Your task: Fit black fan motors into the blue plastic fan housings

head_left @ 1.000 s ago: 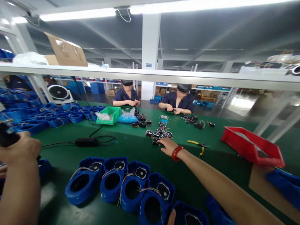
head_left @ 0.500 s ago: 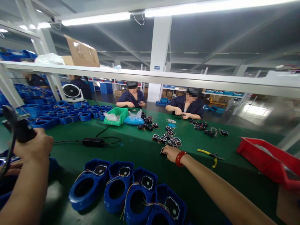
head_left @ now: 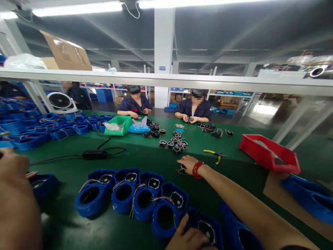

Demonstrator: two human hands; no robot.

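My right hand [head_left: 187, 162], with a red bangle on its wrist, reaches across the green table [head_left: 145, 163]. Its fingers curl over a small black wired part [head_left: 181, 170] that it grips just off the mat, short of a cluster of like parts [head_left: 174, 144]. My left hand [head_left: 11, 165] is raised at the far left, blurred, with its fingers hidden. A row of blue round housings [head_left: 135, 198] with wires lies in front of me. Another hand [head_left: 188, 238] rests on a housing at the bottom edge; whose it is I cannot tell.
Yellow-handled pliers [head_left: 214, 153] lie right of my hand, a red bin [head_left: 269, 152] beyond. A black power brick [head_left: 95, 154] with cable, a green bin [head_left: 119, 125] and piled blue housings [head_left: 39, 130] sit left. Two people work across the table under a white rail [head_left: 166, 80].
My right hand closed over a black part from the cluster and drew it back toward me. My left hand dropped lower and left; the black tool it held is out of sight.
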